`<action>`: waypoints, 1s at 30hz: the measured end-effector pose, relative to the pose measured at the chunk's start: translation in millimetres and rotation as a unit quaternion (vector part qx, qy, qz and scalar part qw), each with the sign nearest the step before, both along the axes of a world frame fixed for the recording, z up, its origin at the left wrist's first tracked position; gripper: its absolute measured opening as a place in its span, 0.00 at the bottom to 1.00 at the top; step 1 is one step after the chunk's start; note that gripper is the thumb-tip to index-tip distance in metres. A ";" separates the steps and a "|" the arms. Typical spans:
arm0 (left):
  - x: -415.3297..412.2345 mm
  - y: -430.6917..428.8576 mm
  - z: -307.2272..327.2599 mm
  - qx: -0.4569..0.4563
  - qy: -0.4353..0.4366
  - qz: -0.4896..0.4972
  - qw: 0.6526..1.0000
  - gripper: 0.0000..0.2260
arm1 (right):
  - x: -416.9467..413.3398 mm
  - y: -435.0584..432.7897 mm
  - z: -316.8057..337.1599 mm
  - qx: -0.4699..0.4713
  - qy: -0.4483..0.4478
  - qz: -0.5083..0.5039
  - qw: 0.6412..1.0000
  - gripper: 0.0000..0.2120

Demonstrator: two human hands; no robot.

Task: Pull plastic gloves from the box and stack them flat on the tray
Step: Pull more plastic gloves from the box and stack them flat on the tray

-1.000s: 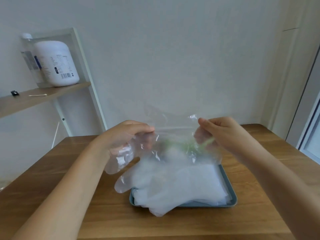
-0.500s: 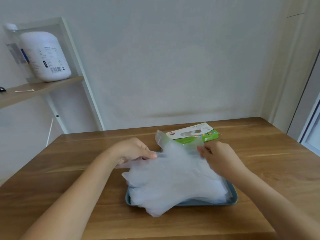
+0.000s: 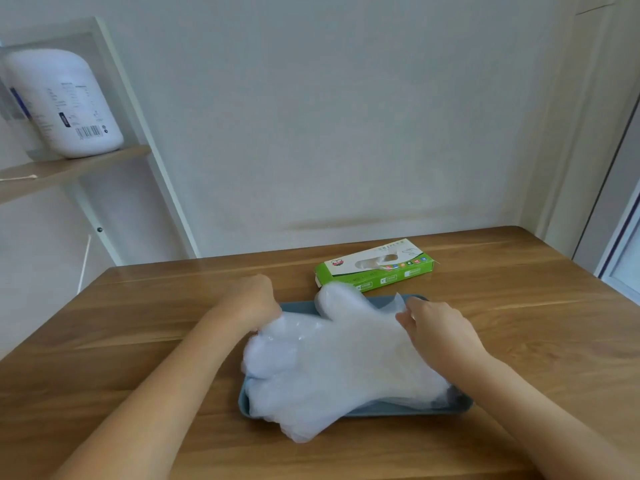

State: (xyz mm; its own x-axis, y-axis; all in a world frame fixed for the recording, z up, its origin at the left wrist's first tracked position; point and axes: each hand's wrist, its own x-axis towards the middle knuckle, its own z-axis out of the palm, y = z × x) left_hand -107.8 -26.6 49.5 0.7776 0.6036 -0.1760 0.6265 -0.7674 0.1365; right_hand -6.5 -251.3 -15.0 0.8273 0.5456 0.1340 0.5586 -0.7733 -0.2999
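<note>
A grey-blue rectangular plastic tray [image 3: 408,413] is being kept on a brown wooden table [image 3: 138,327], and a pile of thin, translucent plastic gloves [image 3: 311,400] is being carried in it. The tray is being almost covered by the pile. The glove fingers are being let hang over its left and near rims onto the table.

A green and white cardboard box [image 3: 375,268] is being left flat on the table just behind the tray, apart from both hands. Clear plastic is being shown through the oval opening in its top. A glove thumb is being raised over the tray's far rim toward it.

The uppermost glove [image 3: 349,334] is being held on the pile at two edges. Its left edge is being gripped by the left hand [image 3: 254,303], whose fingers are being curled downward into the plastic, their tips hidden beneath the knuckles. Its cuff edge is being pinched between the thumb and bent fingers of the right hand [image 3: 438,332], near the tray's far right corner.

At the left, a white plastic bottle [image 3: 65,102] with a barcode label is being borne by a wooden shelf [image 3: 76,166], a cotton swab [image 3: 19,177] lying beside it.
</note>
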 end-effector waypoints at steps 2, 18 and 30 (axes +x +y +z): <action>-3.3 -11.4 -2.3 0.079 -0.088 -0.035 0.992 0.04 | -2.3 0.0 -2.6 -0.001 0.003 0.001 1.000 0.10; -11.1 -73.1 -80.3 -0.040 0.017 -0.300 0.953 0.25 | -33.3 16.2 -17.2 0.120 0.052 0.226 0.965 0.23; -25.1 -47.8 -81.5 -0.033 0.034 -0.261 0.964 0.34 | -23.5 -1.4 -18.1 -0.190 0.054 0.231 0.953 0.47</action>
State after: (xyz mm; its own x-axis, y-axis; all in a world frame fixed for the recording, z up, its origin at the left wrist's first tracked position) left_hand -132.9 -74.4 -31.9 0.9576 0.1192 -0.2623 0.1669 -0.9716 0.1677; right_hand -30.1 -252.7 -33.1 0.4853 0.8469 -0.2176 0.8472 -0.5170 -0.1228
